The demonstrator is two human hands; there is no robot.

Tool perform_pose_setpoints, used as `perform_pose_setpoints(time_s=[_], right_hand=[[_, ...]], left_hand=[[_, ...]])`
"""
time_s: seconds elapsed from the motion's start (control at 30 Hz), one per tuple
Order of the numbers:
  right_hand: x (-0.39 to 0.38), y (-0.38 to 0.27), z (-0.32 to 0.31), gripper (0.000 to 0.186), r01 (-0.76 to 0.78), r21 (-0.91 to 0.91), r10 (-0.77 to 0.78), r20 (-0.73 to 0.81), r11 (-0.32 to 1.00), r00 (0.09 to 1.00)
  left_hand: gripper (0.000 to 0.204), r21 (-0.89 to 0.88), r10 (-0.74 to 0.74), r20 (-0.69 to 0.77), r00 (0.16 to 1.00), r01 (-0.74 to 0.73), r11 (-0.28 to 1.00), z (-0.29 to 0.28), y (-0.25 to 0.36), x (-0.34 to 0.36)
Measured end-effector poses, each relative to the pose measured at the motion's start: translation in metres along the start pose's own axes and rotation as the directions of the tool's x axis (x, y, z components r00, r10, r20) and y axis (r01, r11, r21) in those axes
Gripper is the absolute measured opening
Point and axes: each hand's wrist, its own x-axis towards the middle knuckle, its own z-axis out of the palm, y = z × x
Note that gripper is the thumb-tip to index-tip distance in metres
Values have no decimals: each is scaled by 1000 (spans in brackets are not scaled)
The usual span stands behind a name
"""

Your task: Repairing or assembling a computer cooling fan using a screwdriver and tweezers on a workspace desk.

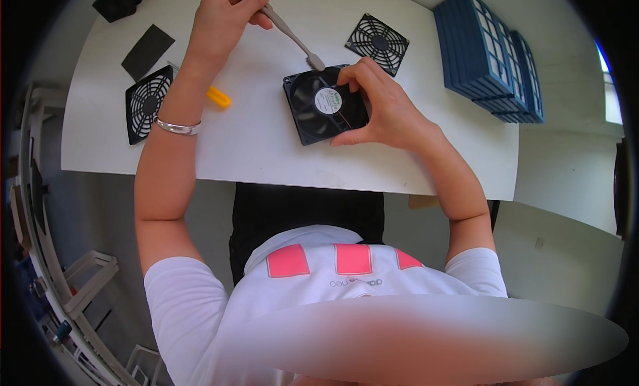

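two hands (229,20) (383,106) on black fan (325,105)

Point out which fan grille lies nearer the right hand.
The grille just above the right hand, beside the blue filters; the other grille lies by the left forearm.

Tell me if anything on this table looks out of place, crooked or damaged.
Nothing stands out. The black fan lies flat under the right hand, the left hand holds a brush to its edge, and two grilles lie flat nearby.
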Motion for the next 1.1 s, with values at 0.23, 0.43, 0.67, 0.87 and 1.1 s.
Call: perform_pose_setpoints(time_s=[0.23,0.43,0.67,0.87,1.1], right_hand=[[0,-6,-2,81,-50,16,49,29,999,998],[-2,4,2,82,13,-23,-13,5,1000,1000],[-3,4,1,77,-4,2,4,3,1000,1000],[-3,7,1,73,9,-25,-8,3,1000,1000],[-2,6,1,68,13,-44,-13,-9,999,1000]], left_hand=[[19,-18,-93,183,979,98,995,-12,1,3],[19,-58,-145,221,964,161,985,-9,3,0],[16,-98,-96,245,965,123,987,-6,-3,2],[13,-125,-63,243,968,96,988,1,-6,-1],[13,0,-58,262,963,60,998,4,-3,-2]])
